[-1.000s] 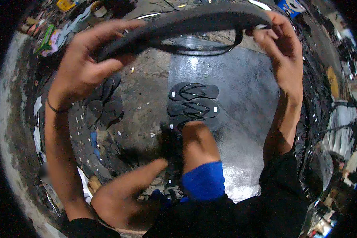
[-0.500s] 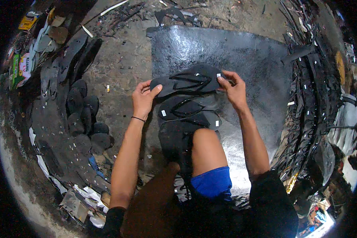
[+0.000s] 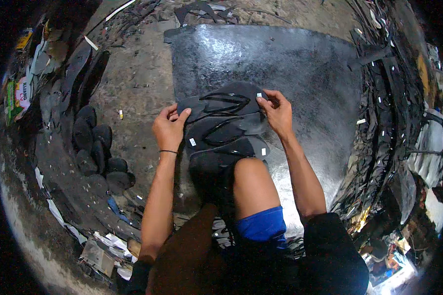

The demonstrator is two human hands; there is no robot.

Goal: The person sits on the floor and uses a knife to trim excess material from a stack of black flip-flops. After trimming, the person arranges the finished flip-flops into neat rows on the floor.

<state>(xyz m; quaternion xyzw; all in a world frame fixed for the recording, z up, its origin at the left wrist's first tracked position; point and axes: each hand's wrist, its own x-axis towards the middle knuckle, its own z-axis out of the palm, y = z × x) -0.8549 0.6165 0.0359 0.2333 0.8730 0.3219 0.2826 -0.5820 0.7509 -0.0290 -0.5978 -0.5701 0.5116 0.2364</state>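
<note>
A black flip-flop [image 3: 221, 105] lies crosswise between my hands, its straps facing up and a small white label at its right end. My left hand [image 3: 170, 125] pinches its left end between thumb and fingers. At the other end, beside the label, my right hand [image 3: 277, 110] grips the edge. Directly below it sits a second black flip-flop [image 3: 216, 132], with a label at its left end. Nearest my knee is a third flip-flop [image 3: 248, 147], partly covered by the others. These overlap in a row, the held one touching the one below.
Under the flip-flops spreads a large dark, shiny sheet [image 3: 310, 64]. Several black sole pieces [image 3: 101, 140] are heaped on the left. Along the right runs a long stack of black strips [image 3: 384, 113] with white labels. Scraps [image 3: 199, 11] litter the far floor.
Both hands have drawn the held flip-flop closer to the row, so it now rests against the second one. The whole view has shifted slightly.
</note>
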